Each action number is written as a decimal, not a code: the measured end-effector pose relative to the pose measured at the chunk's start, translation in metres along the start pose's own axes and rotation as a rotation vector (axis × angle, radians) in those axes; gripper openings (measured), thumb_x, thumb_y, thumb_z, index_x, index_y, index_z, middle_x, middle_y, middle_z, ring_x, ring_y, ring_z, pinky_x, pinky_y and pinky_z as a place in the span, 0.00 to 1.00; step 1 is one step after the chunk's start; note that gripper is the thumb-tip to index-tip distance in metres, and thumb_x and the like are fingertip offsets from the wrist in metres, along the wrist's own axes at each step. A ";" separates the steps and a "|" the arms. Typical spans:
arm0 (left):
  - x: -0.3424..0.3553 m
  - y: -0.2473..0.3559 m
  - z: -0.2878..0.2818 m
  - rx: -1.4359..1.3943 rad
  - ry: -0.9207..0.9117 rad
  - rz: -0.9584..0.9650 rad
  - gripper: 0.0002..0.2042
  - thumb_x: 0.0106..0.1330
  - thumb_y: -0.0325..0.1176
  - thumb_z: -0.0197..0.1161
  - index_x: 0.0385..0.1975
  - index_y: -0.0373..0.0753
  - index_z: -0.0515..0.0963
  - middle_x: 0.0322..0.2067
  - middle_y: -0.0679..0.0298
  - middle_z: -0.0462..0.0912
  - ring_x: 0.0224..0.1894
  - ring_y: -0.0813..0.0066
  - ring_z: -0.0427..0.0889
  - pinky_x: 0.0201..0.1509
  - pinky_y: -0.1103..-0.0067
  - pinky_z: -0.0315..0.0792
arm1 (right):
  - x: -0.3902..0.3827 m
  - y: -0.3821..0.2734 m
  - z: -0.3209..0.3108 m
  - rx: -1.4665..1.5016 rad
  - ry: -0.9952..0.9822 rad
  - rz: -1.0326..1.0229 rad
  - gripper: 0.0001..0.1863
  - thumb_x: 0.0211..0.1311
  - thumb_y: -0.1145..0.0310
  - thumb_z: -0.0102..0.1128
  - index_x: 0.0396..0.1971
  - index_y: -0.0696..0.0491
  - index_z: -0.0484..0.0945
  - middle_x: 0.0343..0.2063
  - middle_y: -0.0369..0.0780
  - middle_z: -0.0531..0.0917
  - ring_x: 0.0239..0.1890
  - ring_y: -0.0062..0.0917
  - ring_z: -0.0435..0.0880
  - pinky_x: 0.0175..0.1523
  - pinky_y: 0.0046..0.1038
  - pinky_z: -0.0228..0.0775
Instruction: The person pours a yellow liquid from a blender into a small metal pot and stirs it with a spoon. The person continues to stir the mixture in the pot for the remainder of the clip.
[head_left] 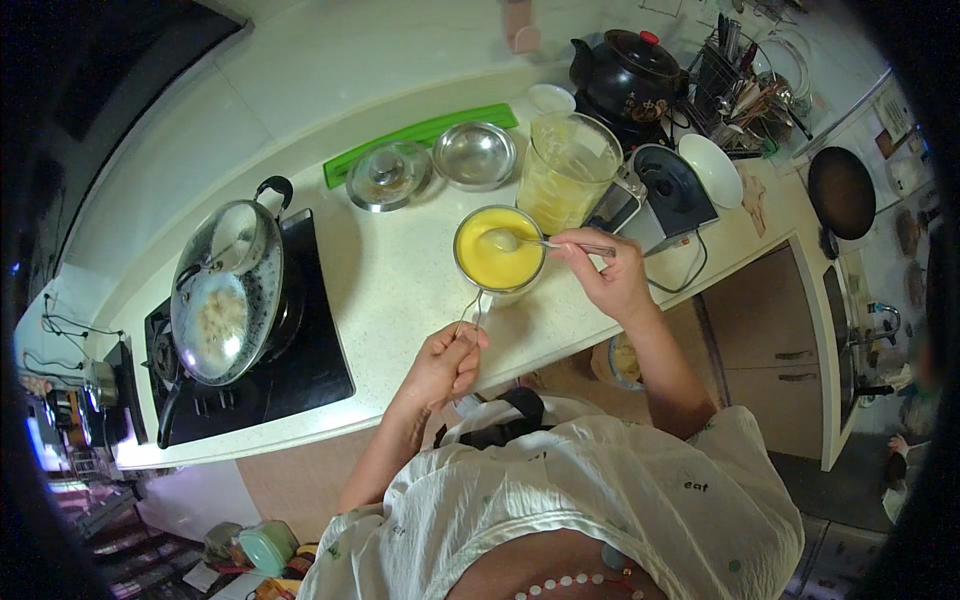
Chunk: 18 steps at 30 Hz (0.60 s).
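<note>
A round, metal-rimmed strainer (459, 262) full of smooth yellow liquid (497, 265) is in front of me at the counter's near edge. My left hand (446, 362) is closed round its thin wire handle (468, 308). A pale handle shows just below the rim; whatever supports the strainer is mostly hidden. From the right, my right hand (608, 272) grips a metal spoon (572, 245), its bowl dipped into the yellow liquid. Just behind stands a clear blender jug (566, 172) with yellow residue on its walls.
A steel bowl (475, 156) and a glass lid (388, 175) lie behind, by a green strip (350, 160). A lidded wok (225, 290) sits on the black stove (320, 310) at left. The blender base (672, 190), white bowl (712, 170) and black kettle (630, 75) stand at right.
</note>
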<state>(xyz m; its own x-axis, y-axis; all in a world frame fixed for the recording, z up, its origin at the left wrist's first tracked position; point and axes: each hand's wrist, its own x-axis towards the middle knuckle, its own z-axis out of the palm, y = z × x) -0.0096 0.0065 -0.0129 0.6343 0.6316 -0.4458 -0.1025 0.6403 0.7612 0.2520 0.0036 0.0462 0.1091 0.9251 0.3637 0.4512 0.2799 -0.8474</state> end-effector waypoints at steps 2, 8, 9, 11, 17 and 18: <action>0.000 0.000 0.000 0.009 -0.007 0.008 0.12 0.76 0.39 0.46 0.35 0.39 0.72 0.14 0.76 0.58 0.11 0.88 0.53 0.13 0.86 0.49 | -0.003 -0.001 -0.010 -0.064 -0.027 -0.047 0.06 0.62 0.79 0.57 0.38 0.61 0.81 0.32 0.42 0.86 0.35 0.23 0.87 0.41 0.21 0.75; 0.001 -0.002 0.001 0.013 -0.003 0.002 0.11 0.76 0.38 0.45 0.35 0.39 0.71 0.14 0.76 0.58 0.11 0.88 0.53 0.13 0.86 0.49 | -0.002 0.003 -0.005 -0.103 -0.034 -0.082 0.07 0.62 0.79 0.57 0.38 0.61 0.81 0.31 0.42 0.86 0.34 0.22 0.86 0.41 0.22 0.75; 0.001 -0.002 0.001 0.012 0.001 -0.001 0.11 0.76 0.38 0.45 0.35 0.39 0.71 0.14 0.76 0.58 0.11 0.88 0.53 0.13 0.86 0.49 | -0.001 0.003 -0.006 -0.110 -0.024 -0.055 0.07 0.62 0.79 0.57 0.38 0.61 0.81 0.31 0.41 0.86 0.34 0.22 0.86 0.41 0.22 0.75; 0.001 -0.002 0.001 0.010 -0.005 -0.002 0.11 0.76 0.38 0.45 0.35 0.39 0.71 0.14 0.76 0.58 0.12 0.88 0.53 0.13 0.86 0.49 | -0.006 0.002 -0.014 -0.110 -0.040 -0.074 0.07 0.62 0.79 0.57 0.37 0.61 0.81 0.31 0.41 0.86 0.34 0.22 0.86 0.41 0.21 0.75; 0.001 -0.003 0.002 0.012 0.002 0.005 0.11 0.76 0.38 0.45 0.36 0.38 0.71 0.14 0.76 0.57 0.12 0.88 0.53 0.14 0.86 0.48 | -0.003 0.005 -0.006 -0.076 -0.020 -0.059 0.06 0.62 0.79 0.57 0.37 0.61 0.81 0.31 0.41 0.86 0.34 0.22 0.86 0.41 0.21 0.75; 0.001 -0.003 0.003 0.020 0.013 0.006 0.11 0.76 0.37 0.45 0.36 0.38 0.71 0.14 0.76 0.57 0.12 0.88 0.53 0.14 0.86 0.48 | -0.001 0.005 -0.006 -0.057 -0.012 -0.040 0.06 0.62 0.79 0.57 0.37 0.61 0.81 0.31 0.41 0.86 0.34 0.22 0.86 0.40 0.21 0.75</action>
<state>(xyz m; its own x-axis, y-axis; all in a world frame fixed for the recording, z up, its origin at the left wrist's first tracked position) -0.0068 0.0041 -0.0138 0.6236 0.6410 -0.4474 -0.0908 0.6279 0.7730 0.2596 0.0022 0.0439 0.0796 0.9166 0.3918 0.5049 0.3018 -0.8087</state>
